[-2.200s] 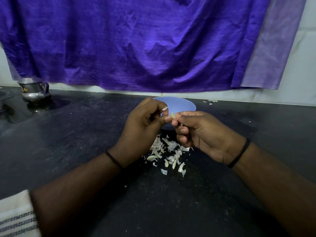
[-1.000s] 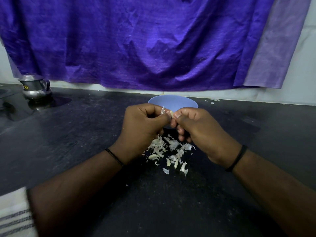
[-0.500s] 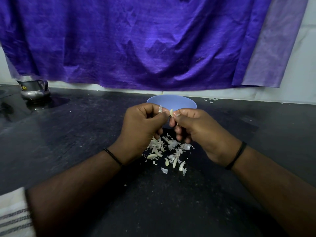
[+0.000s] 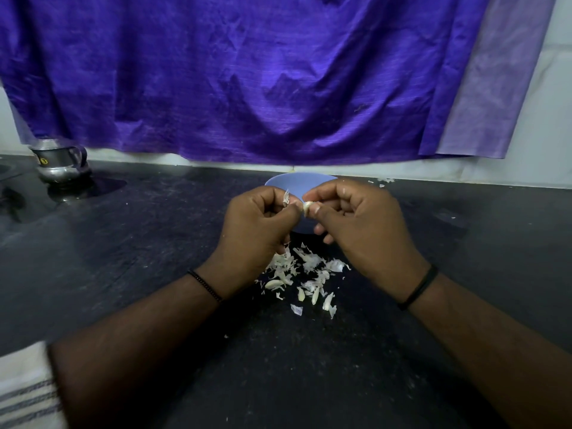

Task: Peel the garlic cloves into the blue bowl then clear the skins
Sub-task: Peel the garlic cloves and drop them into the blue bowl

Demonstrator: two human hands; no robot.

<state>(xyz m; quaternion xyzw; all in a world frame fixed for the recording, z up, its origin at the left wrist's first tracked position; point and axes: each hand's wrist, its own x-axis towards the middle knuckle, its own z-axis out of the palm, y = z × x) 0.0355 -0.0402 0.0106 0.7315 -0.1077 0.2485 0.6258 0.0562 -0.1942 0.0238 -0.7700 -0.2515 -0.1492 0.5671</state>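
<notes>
A wide purple cloth (image 4: 247,75) with fine creases hangs over the wall behind a dark, speckled counter (image 4: 123,258), where a smooth, round blue bowl (image 4: 297,184) sits just behind the hands and a loose heap of thin, papery white garlic skins (image 4: 303,274) lies on the counter below them. The left hand (image 4: 257,230) is raised in front of the bowl, fingers curled, pinching a small flake of skin (image 4: 286,198) between thumb and forefinger. The right hand (image 4: 362,230), held level and nearly touching it, grips a pale garlic clove (image 4: 307,207) at its fingertips; a dull metal jug (image 4: 58,164) stands far left.
</notes>
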